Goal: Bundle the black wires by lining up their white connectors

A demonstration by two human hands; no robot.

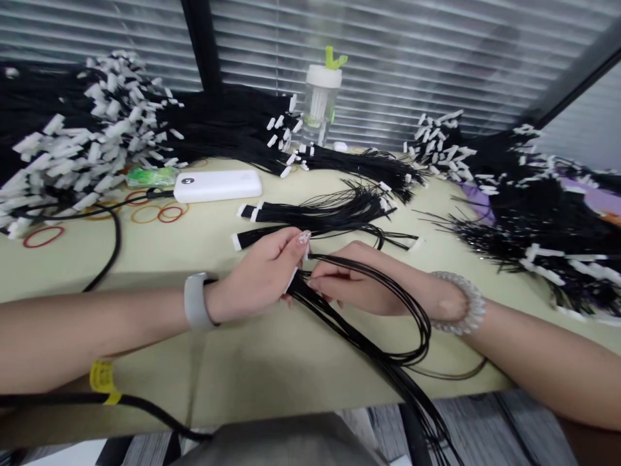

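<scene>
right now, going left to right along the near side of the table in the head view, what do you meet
grey wristband → left hand → right hand → clear bead bracelet; both hands pinch the black cords

No legible text, number or brand found. The white power bank (pixel 218 186), beyond the left hand (pixel 257 275), bears one small dark mark, unreadable.

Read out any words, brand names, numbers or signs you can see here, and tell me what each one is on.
Nothing here can be read.
Power bank: small dark round mark near its left end, too small to read.
Green packet: print blurred.
White tags: no legible print.
Black cords held in the left hand and right hand: no lettering shows.
</scene>
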